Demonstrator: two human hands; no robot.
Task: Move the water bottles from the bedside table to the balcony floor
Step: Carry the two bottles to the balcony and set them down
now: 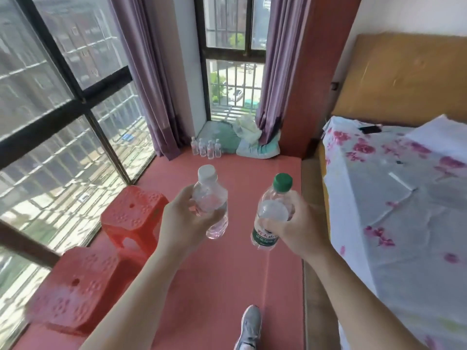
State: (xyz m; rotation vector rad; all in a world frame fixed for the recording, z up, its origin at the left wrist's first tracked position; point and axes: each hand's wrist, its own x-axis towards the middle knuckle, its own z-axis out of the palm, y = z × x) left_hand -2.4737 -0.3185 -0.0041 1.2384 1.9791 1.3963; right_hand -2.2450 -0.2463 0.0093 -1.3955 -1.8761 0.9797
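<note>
White-capped water bottle [211, 190] is being gripped by the left hand [182, 222], green-capped water bottle [272, 210] by the right hand [297, 223] — both are being held above the red floor [227, 276].

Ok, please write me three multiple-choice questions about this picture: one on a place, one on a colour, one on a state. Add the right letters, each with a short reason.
1. Where do the small bottles that are already set down stand?
A) on a bedside table
B) on the red floor beside the purple curtain
C) inside a box

2. What colour is the cap of the labelled bottle in the right hand?
A) white
B) blue
C) green

3. What is the left hand doing?
A) hanging empty
B) gripping the white-capped bottle
C) pushing a door

Answers:
1. B, they stand in a group at the foot of the curtain.
2. C, the green cap shows above the fingers.
3. B, its fingers and thumb curl round the bottle's body.
</note>
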